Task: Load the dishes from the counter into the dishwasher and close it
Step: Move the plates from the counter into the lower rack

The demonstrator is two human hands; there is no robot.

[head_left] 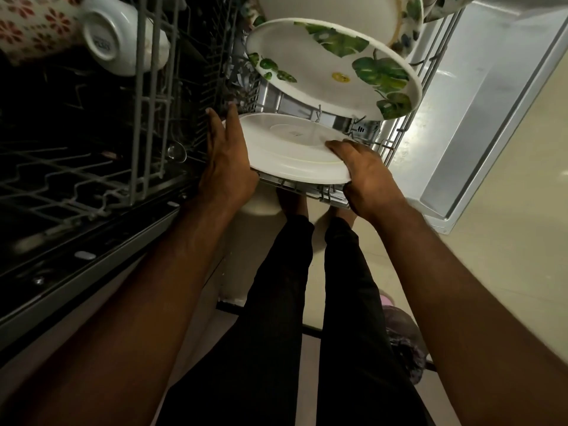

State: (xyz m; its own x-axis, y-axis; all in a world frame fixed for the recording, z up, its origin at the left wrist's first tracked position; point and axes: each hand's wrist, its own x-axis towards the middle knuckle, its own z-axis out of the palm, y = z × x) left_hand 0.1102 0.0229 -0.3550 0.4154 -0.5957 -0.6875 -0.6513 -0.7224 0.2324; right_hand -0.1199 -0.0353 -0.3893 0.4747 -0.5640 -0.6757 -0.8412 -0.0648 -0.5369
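Note:
A plain white plate (292, 146) leans at the near end of the dishwasher's lower rack (396, 139), its underside facing me. My left hand (226, 161) lies flat against its left edge with the fingers straight. My right hand (365, 176) grips its right rim, fingers curled over the edge. Behind it a white plate with green leaf prints (332, 66) stands tilted in the same rack, and another leaf-print dish (412, 10) stands behind that one.
The upper rack (144, 96) juts out at the left, holding a white bowl (110, 32) and a red-flowered mug (33, 26). The open steel door (491, 96) lies at the right. My legs and feet stand on the beige floor (507, 256) below the rack.

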